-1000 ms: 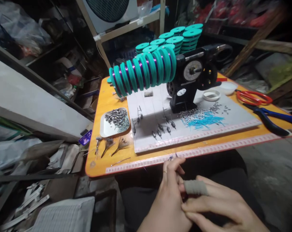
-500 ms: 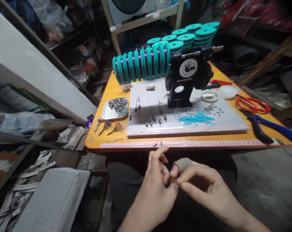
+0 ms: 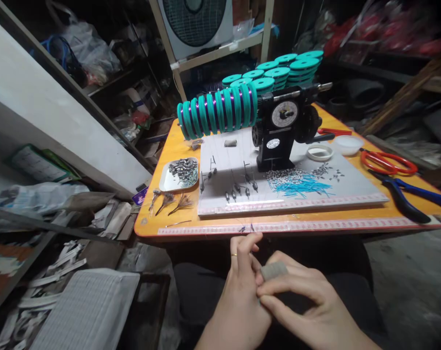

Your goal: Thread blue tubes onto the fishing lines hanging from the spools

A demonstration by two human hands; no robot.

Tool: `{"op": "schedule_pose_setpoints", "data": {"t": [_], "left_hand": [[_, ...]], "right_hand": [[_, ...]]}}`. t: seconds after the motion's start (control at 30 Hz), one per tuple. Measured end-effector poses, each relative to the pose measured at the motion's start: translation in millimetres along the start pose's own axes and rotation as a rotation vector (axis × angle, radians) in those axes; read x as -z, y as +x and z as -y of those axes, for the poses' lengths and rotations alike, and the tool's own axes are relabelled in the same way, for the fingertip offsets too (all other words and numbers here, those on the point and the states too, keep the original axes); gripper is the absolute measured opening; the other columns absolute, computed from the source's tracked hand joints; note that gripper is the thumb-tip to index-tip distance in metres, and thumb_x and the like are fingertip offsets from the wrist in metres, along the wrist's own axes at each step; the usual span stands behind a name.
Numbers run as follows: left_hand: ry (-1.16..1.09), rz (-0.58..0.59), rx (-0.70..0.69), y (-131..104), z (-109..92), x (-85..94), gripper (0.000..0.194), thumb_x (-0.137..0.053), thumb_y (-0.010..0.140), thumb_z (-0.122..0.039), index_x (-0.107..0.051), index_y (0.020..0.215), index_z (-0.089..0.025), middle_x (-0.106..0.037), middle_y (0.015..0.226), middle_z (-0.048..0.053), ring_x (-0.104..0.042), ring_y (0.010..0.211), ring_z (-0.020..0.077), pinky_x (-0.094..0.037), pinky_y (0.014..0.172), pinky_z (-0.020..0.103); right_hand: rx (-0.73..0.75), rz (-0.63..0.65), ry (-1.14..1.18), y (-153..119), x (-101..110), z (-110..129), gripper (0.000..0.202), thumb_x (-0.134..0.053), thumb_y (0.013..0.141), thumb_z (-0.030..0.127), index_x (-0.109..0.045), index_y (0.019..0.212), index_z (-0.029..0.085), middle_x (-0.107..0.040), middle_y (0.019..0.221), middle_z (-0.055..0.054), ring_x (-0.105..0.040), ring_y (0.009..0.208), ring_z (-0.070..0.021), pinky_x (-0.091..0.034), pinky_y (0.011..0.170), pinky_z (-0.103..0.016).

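My left hand [image 3: 240,287] is closed in front of the table edge, with a ring on one finger and its fingers curled. My right hand [image 3: 304,296], a grey wrap [image 3: 273,271] around one finger, pinches thumb and forefinger against the left hand. A speck of blue shows at the pinch, apparently the tip of a thin blue piece; the rest is hidden. What the left fingers hold cannot be made out. Just beyond the hands, small dark wire ends lie on a pink measuring tape [image 3: 315,225] along the table's front edge.
A black winding machine [image 3: 276,131] carries a row of green spools [image 3: 216,111] with purple wire. Fine lines hang toward small metal weights on the white board [image 3: 220,209]. Around are thin blue tubes [image 3: 304,184], a dish of metal parts [image 3: 165,180], red-handled scissors [image 3: 388,163] and blue-handled pliers [image 3: 424,192].
The view has tilted up, so the table sits lower in the picture. My hands stay together; the right thumb and forefinger have closed in nearer the left hand, and less of the blue tip shows.
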State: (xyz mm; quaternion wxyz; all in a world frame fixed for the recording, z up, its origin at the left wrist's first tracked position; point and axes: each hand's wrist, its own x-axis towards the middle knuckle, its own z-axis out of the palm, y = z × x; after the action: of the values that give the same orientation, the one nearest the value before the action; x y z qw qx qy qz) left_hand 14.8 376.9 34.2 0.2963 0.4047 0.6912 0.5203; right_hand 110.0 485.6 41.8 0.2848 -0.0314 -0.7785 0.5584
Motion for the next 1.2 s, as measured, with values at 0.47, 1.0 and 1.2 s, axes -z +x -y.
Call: {"op": "schedule_pose_setpoints", "data": {"t": [0.47, 1.0, 1.2], "left_hand": [[0.045, -0.234, -0.032, -0.7, 7.3, 6.5, 0.015, -0.058, 0.09, -0.013, -0.068, 0.085, -0.023, -0.069, 0.078, -0.001, -0.065, 0.073, 0.0125, -0.048, 0.069, 0.021], [0.238, -0.336, -0.309, 9.1, 4.9, 5.1, 0.015, -0.067, 0.083, -0.004, -0.07, 0.09, -0.017, -0.067, 0.08, 0.002, -0.066, 0.071, 0.0097, -0.053, 0.067, 0.015], [0.312, -0.356, -0.32, 8.5, 10.1, -4.2, 0.018, -0.059, 0.086, 0.0, -0.065, 0.091, -0.016, -0.061, 0.076, 0.001, -0.055, 0.061, 0.0091, -0.049, 0.059, 0.019]], "right_hand": [[-0.305, -0.091, 0.129, 7.6, 19.7, -20.2, 0.007, -0.068, 0.087, 0.024, -0.071, 0.083, 0.028, -0.072, 0.085, 0.001, -0.068, 0.083, -0.0144, -0.055, 0.074, -0.022], [0.125, 0.018, -0.607, 9.1, 18.2, -20.1, 0.011, -0.058, 0.09, 0.006, -0.061, 0.093, 0.016, -0.069, 0.091, -0.008, -0.062, 0.085, -0.0204, -0.054, 0.072, -0.034], [0.214, 0.025, -0.78, 9.2, 13.8, -20.1, 0.011, -0.057, 0.088, 0.003, -0.063, 0.091, 0.012, -0.069, 0.093, -0.012, -0.059, 0.079, -0.0233, -0.051, 0.067, -0.04]]}}
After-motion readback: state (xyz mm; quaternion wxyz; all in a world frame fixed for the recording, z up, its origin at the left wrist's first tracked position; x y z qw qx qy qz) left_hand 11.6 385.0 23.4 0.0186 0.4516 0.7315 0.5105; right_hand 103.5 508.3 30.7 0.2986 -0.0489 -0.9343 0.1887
